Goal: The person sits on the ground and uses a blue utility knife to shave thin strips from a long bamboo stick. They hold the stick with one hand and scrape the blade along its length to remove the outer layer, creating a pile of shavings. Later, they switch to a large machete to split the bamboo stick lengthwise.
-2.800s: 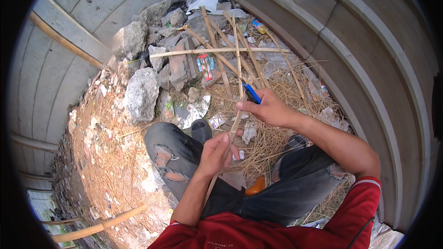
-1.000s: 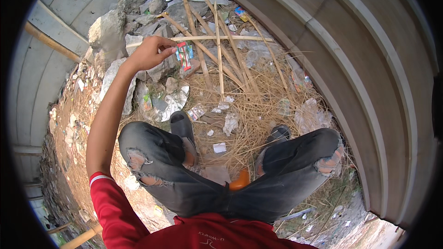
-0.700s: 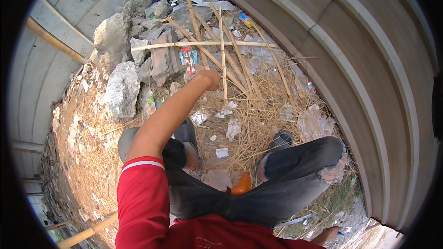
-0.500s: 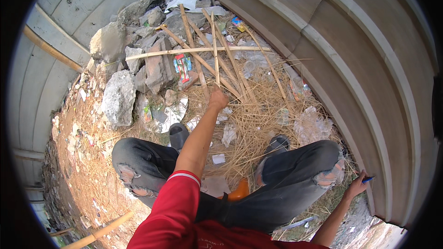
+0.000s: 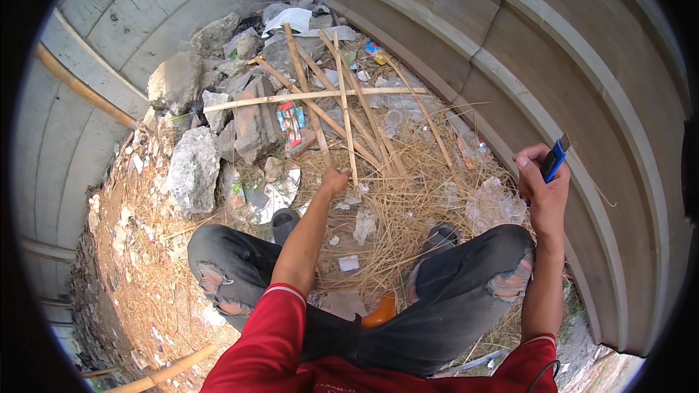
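Note:
My left hand (image 5: 335, 180) is closed at the near end of a bamboo strip (image 5: 310, 102) that slants away over the rubble. Just right of that hand, a thinner pale bamboo strip (image 5: 345, 105) lies with its near end free. My right hand (image 5: 542, 185), raised above my right knee, is wrapped round a blue utility knife (image 5: 555, 160) with its blade out, pointing up. A thin fibre (image 5: 593, 180) hangs beside the knife. Several other bamboo strips (image 5: 364, 98) lie crossed ahead, with one pale strip (image 5: 291, 97) lying across them.
Large broken stones (image 5: 193, 171) lie at the left. Corrugated metal sheeting (image 5: 575, 94) closes the right side, and a pale wall (image 5: 95, 102) the left. Straw shavings (image 5: 408, 196) and plastic scraps cover the ground. Between my knees is an orange object (image 5: 380, 311).
My right hand has risen from low beside the metal sheeting to above my right knee with the knife. My left hand has shifted from the thin strip to the wider strip's near end.

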Demonstrator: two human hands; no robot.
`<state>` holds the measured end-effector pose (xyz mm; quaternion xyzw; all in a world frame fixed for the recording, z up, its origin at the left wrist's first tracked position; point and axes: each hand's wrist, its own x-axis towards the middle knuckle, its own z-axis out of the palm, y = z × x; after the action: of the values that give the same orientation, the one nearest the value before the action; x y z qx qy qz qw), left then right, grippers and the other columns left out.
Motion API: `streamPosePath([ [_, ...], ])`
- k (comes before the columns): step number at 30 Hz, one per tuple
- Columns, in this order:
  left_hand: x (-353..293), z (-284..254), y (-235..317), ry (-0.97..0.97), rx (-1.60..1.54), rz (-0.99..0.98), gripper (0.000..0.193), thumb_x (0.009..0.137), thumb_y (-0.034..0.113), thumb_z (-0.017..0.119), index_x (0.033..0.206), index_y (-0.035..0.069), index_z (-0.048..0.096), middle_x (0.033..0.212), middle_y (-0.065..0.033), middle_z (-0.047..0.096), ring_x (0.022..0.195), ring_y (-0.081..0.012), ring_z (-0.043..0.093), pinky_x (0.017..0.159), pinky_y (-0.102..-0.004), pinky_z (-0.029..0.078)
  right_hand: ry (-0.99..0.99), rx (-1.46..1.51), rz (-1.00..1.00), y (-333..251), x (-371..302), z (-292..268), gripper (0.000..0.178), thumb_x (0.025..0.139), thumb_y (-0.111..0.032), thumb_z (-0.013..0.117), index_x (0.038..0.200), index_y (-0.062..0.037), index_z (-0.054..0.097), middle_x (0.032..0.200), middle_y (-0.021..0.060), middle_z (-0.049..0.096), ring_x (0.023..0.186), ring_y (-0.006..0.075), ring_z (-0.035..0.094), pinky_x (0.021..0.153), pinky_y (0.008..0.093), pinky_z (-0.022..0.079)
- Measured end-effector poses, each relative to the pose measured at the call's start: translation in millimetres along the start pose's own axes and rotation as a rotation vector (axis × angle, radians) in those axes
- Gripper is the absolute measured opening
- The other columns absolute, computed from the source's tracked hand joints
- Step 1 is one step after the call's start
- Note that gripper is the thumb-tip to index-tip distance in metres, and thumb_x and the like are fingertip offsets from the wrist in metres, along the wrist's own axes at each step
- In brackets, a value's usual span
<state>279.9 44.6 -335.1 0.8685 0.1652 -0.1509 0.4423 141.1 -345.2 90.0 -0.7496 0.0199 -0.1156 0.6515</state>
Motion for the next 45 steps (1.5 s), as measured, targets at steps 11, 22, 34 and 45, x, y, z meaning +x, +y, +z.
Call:
streamPosePath([
  [11,-19.3,53.3,7.1,0.015,-0.079,-0.135,0.049,0.083,0.032,0.079,0.118,-0.001,0.069,0.116,-0.0199,0.071,0.113,-0.0342,0.066,0.096,-0.0394,0.051,-0.458,-0.410,-0.054,-5.5,-38.5,64.8,0.011,0.092,-0.012,0.072,0.087,-0.0021,0.069,0.057,-0.0046,0.049,0.054,0.0040,0.041,0.050,0.0260,0.033],
  [22,-137.6,-39.8,98.2,-0.273,-0.978,-0.130,0.022,0.094,0.012,0.069,0.114,0.007,0.073,0.101,0.0003,0.075,0.095,-0.0102,0.063,0.079,-0.0289,0.047,-0.346,-0.500,0.004,-5.9,-47.4,67.3,0.011,0.090,-0.013,0.070,0.090,-0.0020,0.070,0.059,0.0023,0.052,0.057,0.0077,0.046,0.053,0.0279,0.038],
  [34,-302.5,-62.6,209.9,-0.099,-0.760,0.512,0.020,0.090,0.006,0.073,0.109,-0.001,0.075,0.086,-0.0039,0.072,0.072,-0.0077,0.062,0.064,-0.0233,0.048,-0.288,-0.387,-0.201,-28.0,-64.3,90.0,0.042,0.090,-0.021,0.079,0.124,-0.0021,0.066,0.084,-0.0009,0.062,0.063,0.0034,0.043,0.056,0.0243,0.038],
  [45,-324.5,-78.8,223.4,0.064,-0.371,0.910,0.022,0.089,0.008,0.073,0.109,0.001,0.076,0.090,-0.0112,0.074,0.075,-0.0143,0.069,0.062,-0.0263,0.051,-0.232,-0.256,-0.317,-35.2,-43.0,117.1,0.026,0.093,-0.022,0.073,0.106,0.0000,0.069,0.078,0.0094,0.068,0.067,0.0150,0.060,0.066,0.0318,0.050],
])
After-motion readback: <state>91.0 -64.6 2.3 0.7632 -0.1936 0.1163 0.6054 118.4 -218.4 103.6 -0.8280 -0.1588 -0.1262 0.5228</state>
